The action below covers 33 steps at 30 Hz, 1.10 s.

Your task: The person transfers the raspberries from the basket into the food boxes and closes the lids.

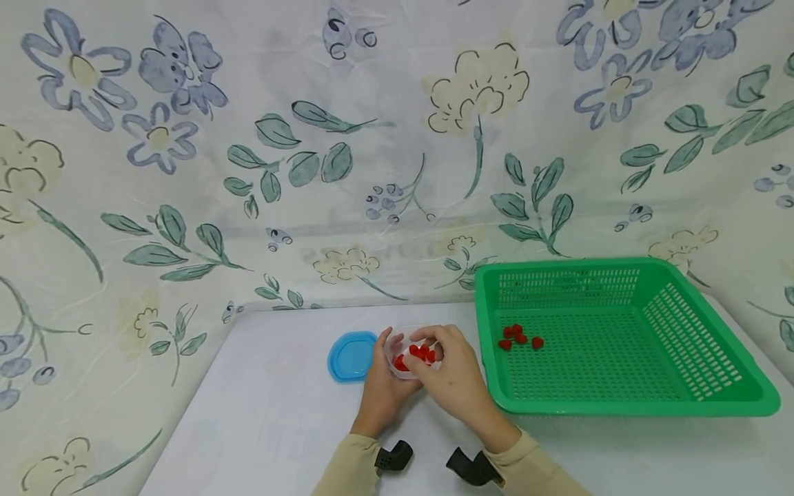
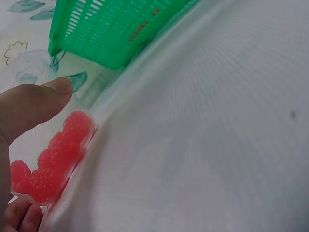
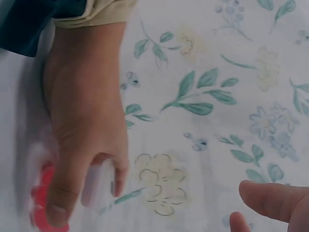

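The clear container [image 1: 403, 331] is located just below the centre of the frame in the head view, between the two hands, with its mouth turned up toward the camera. A long axis cannot be made out, as the fingers cover much of the wall. The left hand [image 1: 381, 394] grips the container from its lower left, thumb and fingers round the wall. The right hand [image 1: 455, 377] bends over the mouth from the lower right, fingertips at or inside the rim; whether they pinch a berry cannot be told. The right hand is the nearer one to the green basket [image 1: 589, 406] at the right of the frame.

Contents: the container carries several red berries [image 1: 402, 363], grouped along its bottom in the left wrist view. The basket carries five loose berries [image 1: 522, 339], near its left wall.

The blue lid [image 1: 351, 358] lies flat on the white bench [image 1: 273, 399], just left of the left hand. Flowered cloth [image 1: 397, 89] hangs behind the bench.
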Each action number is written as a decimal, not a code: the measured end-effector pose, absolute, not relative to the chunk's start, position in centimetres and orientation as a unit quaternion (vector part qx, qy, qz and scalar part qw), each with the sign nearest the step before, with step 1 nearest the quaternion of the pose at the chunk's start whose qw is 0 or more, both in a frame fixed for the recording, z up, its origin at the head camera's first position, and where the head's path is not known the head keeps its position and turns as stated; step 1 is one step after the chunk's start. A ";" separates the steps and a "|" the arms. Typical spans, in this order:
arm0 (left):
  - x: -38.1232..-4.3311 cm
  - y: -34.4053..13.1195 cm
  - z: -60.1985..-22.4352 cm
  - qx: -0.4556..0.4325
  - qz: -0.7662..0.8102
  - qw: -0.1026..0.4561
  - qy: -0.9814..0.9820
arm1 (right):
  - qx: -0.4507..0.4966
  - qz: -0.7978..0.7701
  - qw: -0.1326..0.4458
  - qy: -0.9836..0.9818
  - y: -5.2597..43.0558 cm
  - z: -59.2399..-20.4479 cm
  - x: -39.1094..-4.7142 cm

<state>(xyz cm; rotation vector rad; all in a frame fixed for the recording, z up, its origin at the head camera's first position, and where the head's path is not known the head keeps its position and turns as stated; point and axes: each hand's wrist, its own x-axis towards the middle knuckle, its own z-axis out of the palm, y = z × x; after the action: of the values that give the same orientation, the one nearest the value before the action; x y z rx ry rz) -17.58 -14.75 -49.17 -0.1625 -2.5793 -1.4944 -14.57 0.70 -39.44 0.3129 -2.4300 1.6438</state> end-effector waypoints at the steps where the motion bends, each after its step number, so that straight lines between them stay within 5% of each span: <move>1: -17.6 -14.7 -49.2 -0.055 -0.500 0.078 -0.861 | 0.106 0.554 0.099 -0.820 0.9 -39.2 -14.5; 33: -17.6 -14.5 -49.2 -0.032 -0.524 0.058 -0.849 | 0.086 0.517 0.097 -0.846 9.6 -34.0 -17.5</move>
<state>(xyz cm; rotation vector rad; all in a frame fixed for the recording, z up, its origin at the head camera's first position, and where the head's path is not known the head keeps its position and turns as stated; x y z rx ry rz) -17.64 -14.50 -49.18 -0.0967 -2.5738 -1.5864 -17.52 9.63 -33.96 0.2557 -2.5060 1.5303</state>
